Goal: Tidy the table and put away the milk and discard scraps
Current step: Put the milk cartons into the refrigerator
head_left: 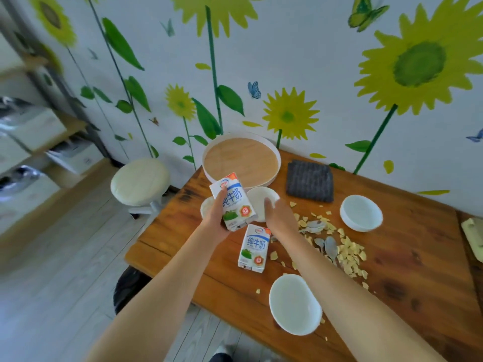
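Milk is found in two places near the centre of the frame. A raised carton (pixel 234 202) is gripped round its lower half by the left hand (pixel 218 218) and is held tilted above the wooden table (pixel 405 257). A standing carton (pixel 254 248) is set upright on the table just below it, between the two forearms. The right hand (pixel 281 218) is kept released, its fingers loosely extended and nothing grasped; its fingertips are seen at the edge of a small white dish (pixel 261 199), though contact cannot be told.

Scraps (pixel 350 253) of pale yellow peel are scattered over the table to the right of centre, and spoons (pixel 330 248) are laid among them. A white bowl (pixel 360 212) is placed beyond the scraps at the right, and a larger bowl (pixel 294 304) is placed near the table's lower edge. A round tray (pixel 240 160) with a wooden base is set at the top centre, against the wall, with a dark folded cloth (pixel 309 184) just beside it on the right. A cushioned stool (pixel 139 180) is seen at the left, off the table.
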`<state>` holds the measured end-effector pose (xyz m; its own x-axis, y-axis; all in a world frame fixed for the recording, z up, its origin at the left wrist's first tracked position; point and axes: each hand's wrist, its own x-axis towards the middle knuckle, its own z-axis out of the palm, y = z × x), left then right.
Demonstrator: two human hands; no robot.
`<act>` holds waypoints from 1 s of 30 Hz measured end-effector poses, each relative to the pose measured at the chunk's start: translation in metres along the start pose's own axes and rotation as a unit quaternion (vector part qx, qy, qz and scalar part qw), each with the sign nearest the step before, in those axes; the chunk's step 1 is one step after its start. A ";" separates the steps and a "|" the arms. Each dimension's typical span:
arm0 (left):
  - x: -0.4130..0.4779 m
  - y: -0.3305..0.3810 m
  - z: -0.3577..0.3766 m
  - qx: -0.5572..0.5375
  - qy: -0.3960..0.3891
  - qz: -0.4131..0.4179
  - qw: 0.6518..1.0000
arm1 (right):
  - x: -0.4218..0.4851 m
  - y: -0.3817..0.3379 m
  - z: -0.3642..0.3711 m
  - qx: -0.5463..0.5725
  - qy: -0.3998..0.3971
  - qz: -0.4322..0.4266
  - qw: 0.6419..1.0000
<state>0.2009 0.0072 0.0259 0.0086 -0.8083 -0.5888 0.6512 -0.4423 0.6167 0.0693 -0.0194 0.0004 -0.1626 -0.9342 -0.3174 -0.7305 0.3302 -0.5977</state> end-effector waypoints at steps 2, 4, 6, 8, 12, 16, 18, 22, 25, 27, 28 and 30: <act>0.002 0.001 -0.012 0.001 0.011 0.004 1.000 | -0.004 0.013 0.024 -0.056 -0.053 0.028 0.997; 0.002 0.001 -0.018 0.009 0.027 -0.001 1.000 | -0.011 0.024 0.038 -0.104 -0.083 0.039 0.990; 0.002 0.004 -0.024 0.011 0.044 -0.012 0.999 | -0.016 0.027 0.048 -0.153 -0.078 0.034 0.985; 0.002 0.005 -0.028 0.013 0.063 -0.027 0.998 | -0.020 0.026 0.056 -0.146 -0.066 0.039 0.986; 0.005 0.004 -0.040 0.011 0.077 -0.036 0.996 | -0.015 0.025 0.067 -0.087 -0.054 0.103 0.989; 0.008 0.003 -0.050 0.033 0.082 -0.052 0.995 | -0.008 0.031 0.075 -0.002 -0.047 0.176 0.983; 0.009 0.004 -0.053 0.037 0.083 -0.064 0.994 | -0.004 0.032 0.079 0.019 -0.054 0.189 0.980; 0.009 0.007 -0.059 0.044 0.079 -0.066 0.994 | -0.005 0.031 0.083 -0.001 -0.047 0.153 0.987; 0.009 0.013 -0.066 0.046 0.073 -0.059 0.995 | -0.008 0.030 0.079 0.075 -0.092 0.133 0.984; 0.008 0.020 -0.071 0.034 0.061 -0.058 0.996 | -0.008 0.027 0.068 0.243 -0.169 0.161 0.941; 0.009 0.022 -0.074 0.024 0.054 -0.060 0.996 | -0.009 0.026 0.061 0.348 -0.209 0.170 0.898; 0.005 0.028 -0.074 0.009 0.038 -0.062 0.997 | -0.012 0.022 0.042 0.535 -0.256 0.158 0.790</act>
<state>0.2756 0.0190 0.0014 -0.0144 -0.7154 -0.6986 0.6367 -0.5452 0.5453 0.0834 0.0044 -0.0401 0.2654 -0.6955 -0.6677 0.3153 0.7171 -0.6216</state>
